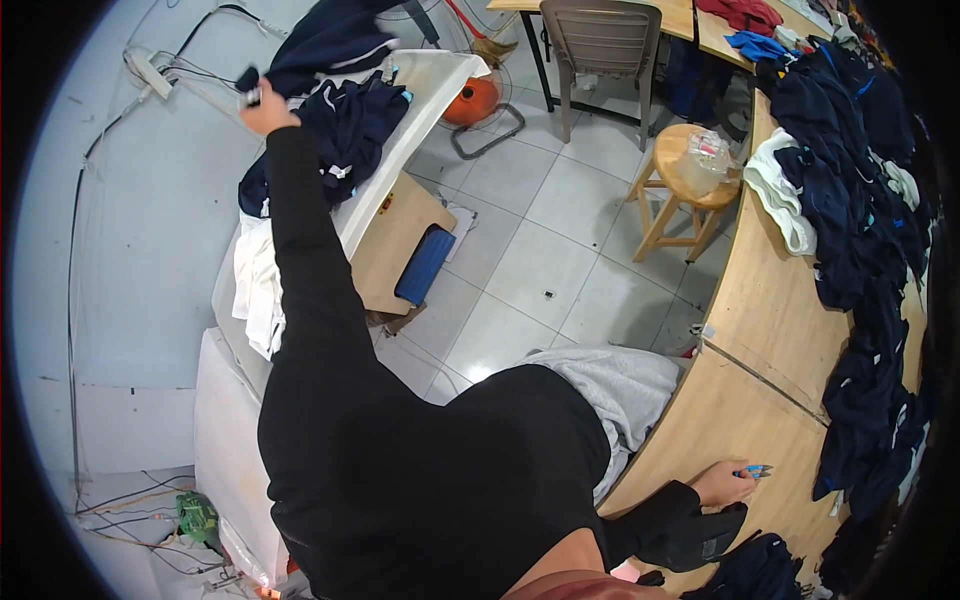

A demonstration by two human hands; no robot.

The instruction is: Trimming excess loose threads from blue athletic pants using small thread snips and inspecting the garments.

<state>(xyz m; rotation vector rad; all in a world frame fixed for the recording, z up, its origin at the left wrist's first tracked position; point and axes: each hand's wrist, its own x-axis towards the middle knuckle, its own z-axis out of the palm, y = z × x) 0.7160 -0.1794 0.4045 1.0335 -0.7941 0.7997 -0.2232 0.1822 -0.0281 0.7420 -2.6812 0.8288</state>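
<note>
Stretched out to the far left, my left hand (268,110) is closed on a navy garment (325,48), which is lifted and blurred by motion. Below it, more navy garments (355,130) lie heaped on a white table (440,75). My right hand (725,485) rests low over the wooden table (765,400) on the right, its fingers closed round a small pair of blue thread snips (755,471) with the points showing. Nearest to that hand, a navy garment (755,570) lies by the table's near end.
Navy garments (850,200) run along the right table, with a white garment (780,195) at its inner edge. White cloth (258,285) hangs at the left table. A wooden stool (690,175) bearing a plastic bag, a chair (602,40) and an orange fan part (472,102) stand beyond.
</note>
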